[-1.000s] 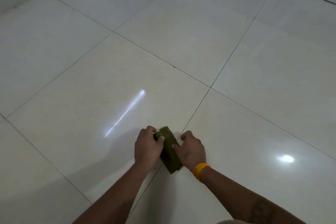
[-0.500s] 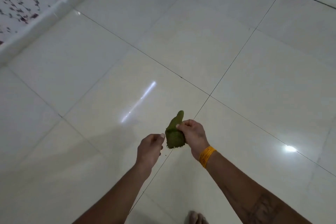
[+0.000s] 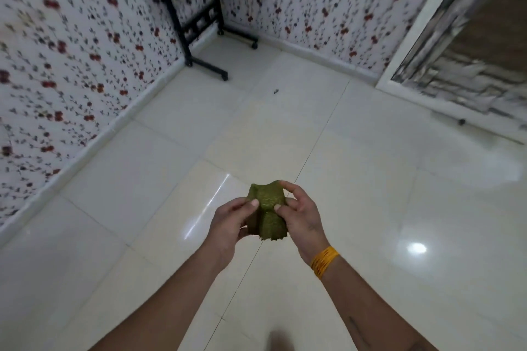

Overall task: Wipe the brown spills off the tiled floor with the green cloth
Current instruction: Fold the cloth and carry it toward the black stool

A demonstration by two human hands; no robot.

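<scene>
The green cloth (image 3: 266,212) is folded into a thick pad and held up in the air above the cream tiled floor (image 3: 356,179). My left hand (image 3: 231,222) grips its left edge with thumb on top. My right hand (image 3: 299,215), with an orange band at the wrist, pinches its right side and top corner. A small dark speck (image 3: 275,91) lies on a far tile. I see no brown spill on the tiles near my hands.
A black wheeled stand (image 3: 199,17) occupies the far corner between two flower-patterned walls (image 3: 57,65). A white-framed panel (image 3: 456,45) leans at the right. Part of a foot (image 3: 281,342) shows at the bottom edge.
The cloth went from the floor up into the air, first in my right hand alone, now held by both. The view has tilted up, bringing walls and the stand into sight.
</scene>
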